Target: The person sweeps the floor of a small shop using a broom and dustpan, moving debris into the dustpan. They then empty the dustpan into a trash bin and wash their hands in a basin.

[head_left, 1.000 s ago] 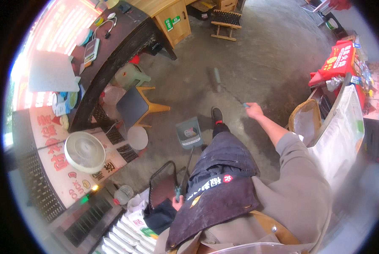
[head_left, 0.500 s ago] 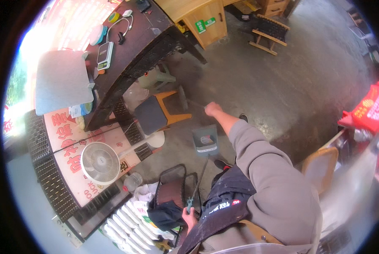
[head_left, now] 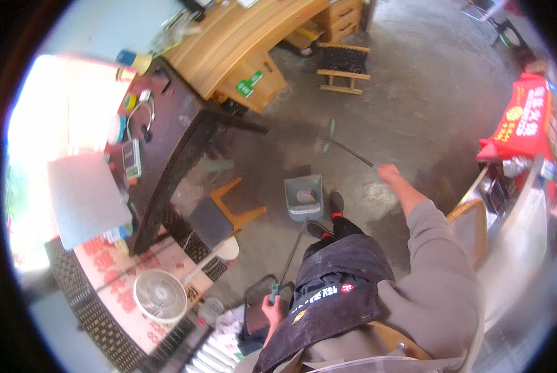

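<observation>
My right hand (head_left: 387,173) is closed round the handle end of a broom (head_left: 352,153), held out to the right. Its bristle head rests on or just above the concrete floor, blurred a little. My left hand (head_left: 271,308) grips the top of a long-handled dustpan (head_left: 304,189). The grey pan stands on the floor in front of my feet, with a pale label on its rim and something small and light inside. Its thin handle slants up to my left hand.
A wooden chair (head_left: 221,214) and a white standing fan (head_left: 160,296) are on the left, below a dark table (head_left: 179,118). Ahead are a wooden desk (head_left: 241,46) and a low stool (head_left: 345,67). A red bag (head_left: 519,117) sits at the right.
My right hand has swung the broom rightward and away from the chair, out over the floor. The dustpan stays in front of my feet in my left hand. My view has shifted.
</observation>
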